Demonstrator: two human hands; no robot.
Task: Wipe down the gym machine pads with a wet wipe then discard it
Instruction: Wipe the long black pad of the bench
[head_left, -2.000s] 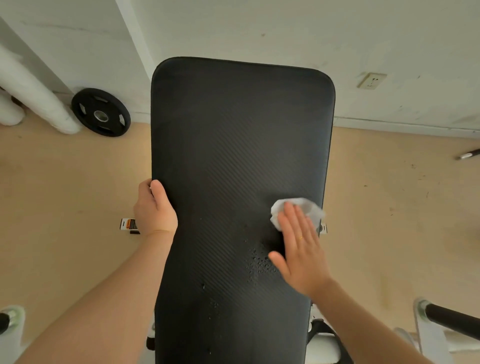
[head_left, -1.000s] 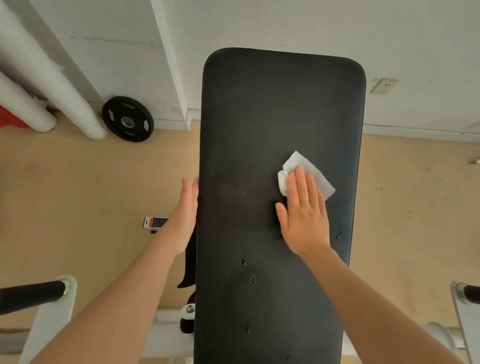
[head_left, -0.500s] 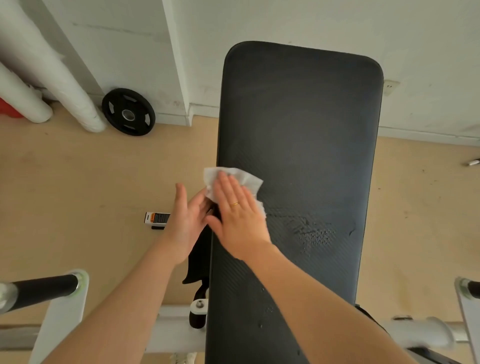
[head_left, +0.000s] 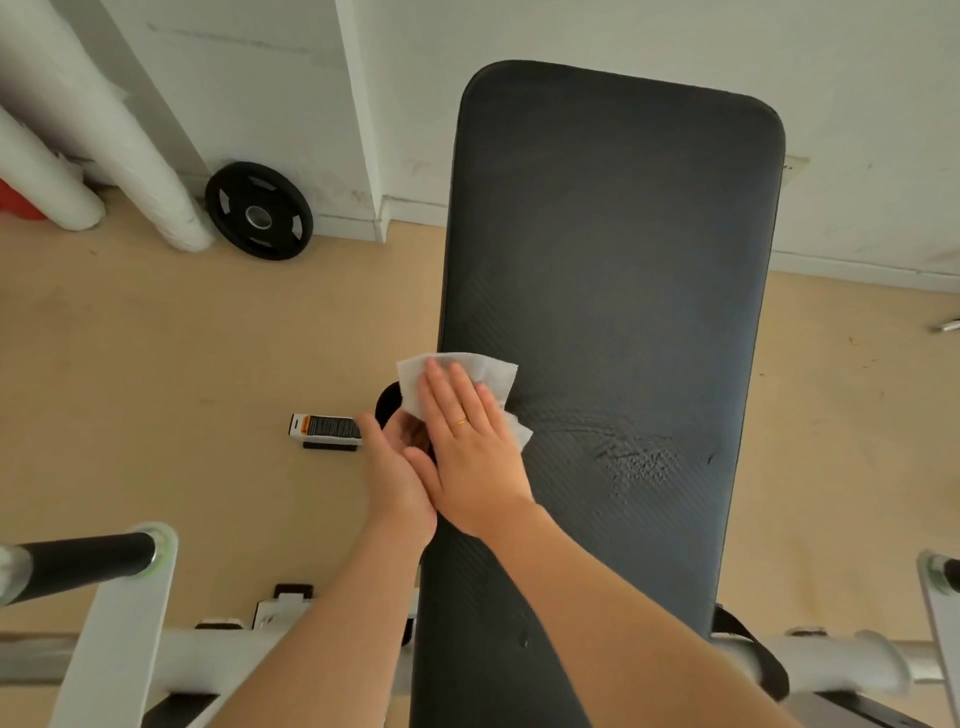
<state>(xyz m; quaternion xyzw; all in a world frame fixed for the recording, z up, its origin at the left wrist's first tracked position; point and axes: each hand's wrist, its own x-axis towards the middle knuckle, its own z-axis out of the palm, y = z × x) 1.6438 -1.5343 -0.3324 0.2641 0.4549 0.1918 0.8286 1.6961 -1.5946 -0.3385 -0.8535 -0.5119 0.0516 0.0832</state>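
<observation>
Right hand (head_left: 475, 457) flat, fingers straight, pressing wipe (head_left: 457, 382) at pad (head_left: 613, 291) left edge. Wipe overhangs edge. Left hand (head_left: 395, 467) cupped loosely beside edge under wipe, holding nothing. Risks: wipe slides off edge, drops to floor; far end of pad looks dry, may get missed; wet streak mid-pad left unspread.

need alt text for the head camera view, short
A person's right hand presses a white wet wipe flat against the left edge of a long black bench pad, with the left hand cupped beside that edge. A damp streak marks the pad, and a black weight plate leans against the wall.
</observation>
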